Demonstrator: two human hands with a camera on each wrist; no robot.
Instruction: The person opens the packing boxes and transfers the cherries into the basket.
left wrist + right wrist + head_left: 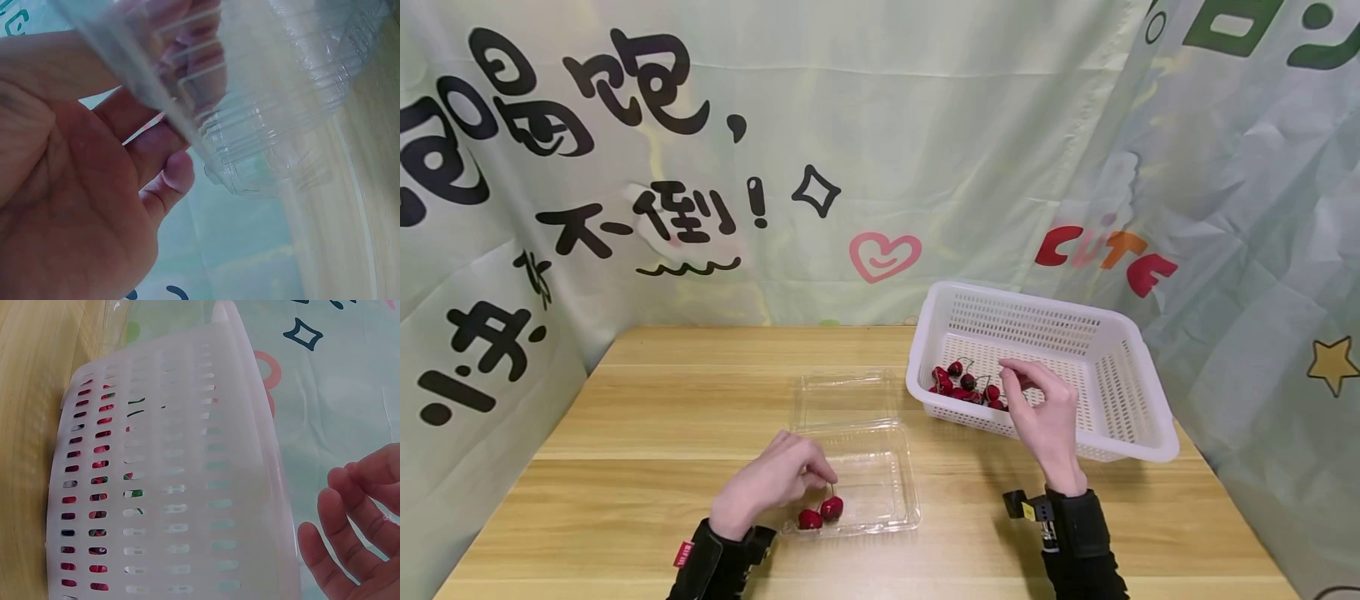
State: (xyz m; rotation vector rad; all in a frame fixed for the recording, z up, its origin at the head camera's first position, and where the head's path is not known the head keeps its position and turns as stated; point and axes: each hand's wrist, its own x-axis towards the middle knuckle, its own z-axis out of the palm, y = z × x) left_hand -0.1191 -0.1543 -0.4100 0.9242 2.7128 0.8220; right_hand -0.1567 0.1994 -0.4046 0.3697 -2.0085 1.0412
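In the head view, my left hand (775, 477) pinches the stem of a red cherry (832, 508) over the near left part of a clear plastic clamshell box (872, 475). Another cherry (810, 519) lies right beside it. Through the box's wall, the left wrist view shows part of the left hand (94, 169); cherries are hidden there. My right hand (1047, 408) hovers over the white basket (1138, 392), thumb and index tips close together near a pile of cherries (958, 387). No fruit shows between these fingertips in the right wrist view, where the hand (356, 531) is above the rim.
The clamshell's lid (846, 400) lies folded back toward the rear of the wooden table (700, 392). The slotted basket stands at the table's right side. A printed cloth (820, 108) hangs behind and along both sides.
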